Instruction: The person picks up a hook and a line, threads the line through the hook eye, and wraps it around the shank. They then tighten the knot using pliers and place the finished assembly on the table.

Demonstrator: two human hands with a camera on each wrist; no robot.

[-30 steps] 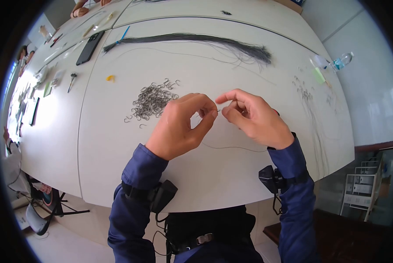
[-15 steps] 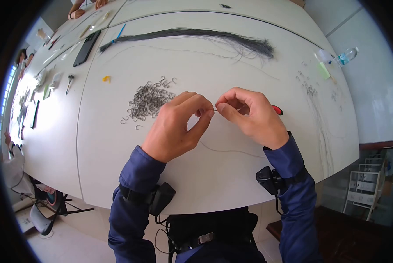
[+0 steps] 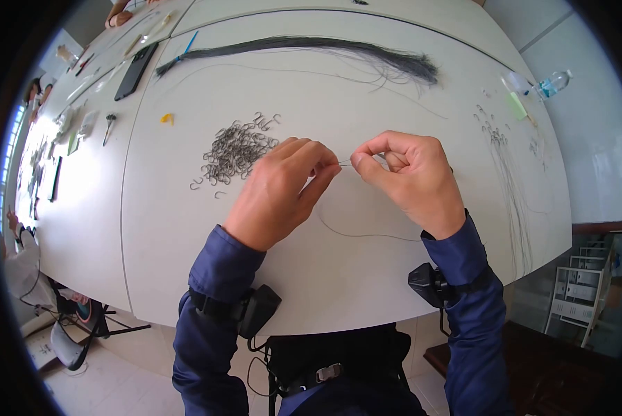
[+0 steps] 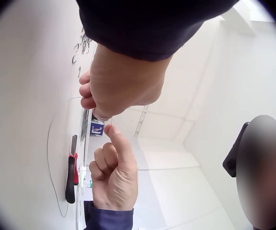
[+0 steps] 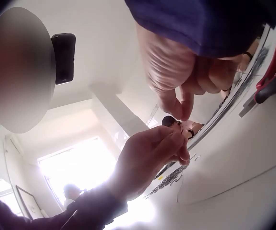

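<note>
My left hand (image 3: 279, 187) pinches a small fish hook between thumb and forefinger; only its thin shank (image 3: 345, 164) sticks out, the bend hidden by the fingers. Across a narrow gap, the thumb and forefinger of my right hand (image 3: 415, 177) pinch a thin grey line near that shank. A long piece of the line (image 3: 366, 235) curves over the white table (image 3: 311, 291) below both hands. To the left lies a heap of bent metal hooks (image 3: 234, 152), close beside the left hand. Pliers (image 4: 72, 172) with red and black handles lie by the right hand, mostly hidden from the head view.
A long bundle of grey line (image 3: 290, 45) tied with a blue tie stretches across the back. Hooks with lines attached (image 3: 495, 135) lie at the right, near a plastic bottle (image 3: 554, 84). A phone (image 3: 135, 72) and yellow piece (image 3: 166, 118) are at the left.
The fingertips met at the hook half a second ago; now the right hand has drawn a little to the right and up, opening a gap. The left hand stays nearly in place.
</note>
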